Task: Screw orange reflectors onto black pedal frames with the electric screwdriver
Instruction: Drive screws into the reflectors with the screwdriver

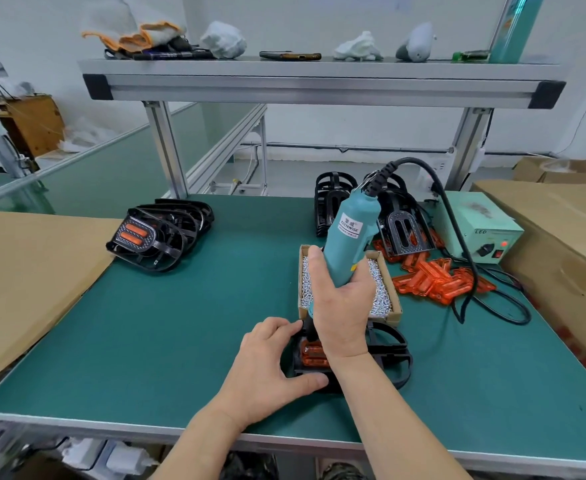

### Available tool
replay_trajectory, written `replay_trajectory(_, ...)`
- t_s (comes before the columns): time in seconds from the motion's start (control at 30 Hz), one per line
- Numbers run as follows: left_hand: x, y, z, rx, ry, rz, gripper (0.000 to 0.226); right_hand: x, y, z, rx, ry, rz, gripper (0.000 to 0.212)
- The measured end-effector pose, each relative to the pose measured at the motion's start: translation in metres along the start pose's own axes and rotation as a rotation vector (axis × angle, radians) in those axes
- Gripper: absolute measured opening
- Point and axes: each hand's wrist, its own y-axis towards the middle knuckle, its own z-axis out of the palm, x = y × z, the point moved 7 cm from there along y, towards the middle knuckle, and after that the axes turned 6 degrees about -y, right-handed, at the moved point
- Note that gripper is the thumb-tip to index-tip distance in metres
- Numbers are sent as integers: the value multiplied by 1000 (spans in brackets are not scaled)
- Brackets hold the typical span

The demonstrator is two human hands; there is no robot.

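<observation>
A black pedal frame point(386, 355) lies on the green bench near the front edge, with an orange reflector point(314, 355) seated in it. My left hand point(267, 362) grips the frame's left end, thumb at the front and fingers at the back. My right hand point(341, 306) holds the teal electric screwdriver point(352, 233) upright, its tip pointing down at the reflector and hidden behind my hand. Loose orange reflectors point(437, 275) lie piled to the right. Bare black frames point(333, 199) stand behind them.
An open cardboard box of small silver screws point(383, 296) sits just behind the pedal. Finished pedals point(156, 233) are stacked at the left. The screwdriver's power supply point(475, 230) and black cable point(492, 306) lie at the right. Cardboard point(24, 271) flanks both sides.
</observation>
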Motion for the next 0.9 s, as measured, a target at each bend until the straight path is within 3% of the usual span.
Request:
replay_trajectory(0.33,-3,0,-1,-17,-16,10,78,-6,-2,8,67,-24,20,29)
replay_trajectory(0.67,0,0,1,22,22,-6,89,3,-2,-4,28,83,57,28)
replay_trajectory(0.8,-1,-1,0,2,19,12,93,17,15,-19,-91,191,71,16)
replay_trajectory(0.9,-2,-1,1,2,36,17,94,1,37,-32,-272,225,227,26)
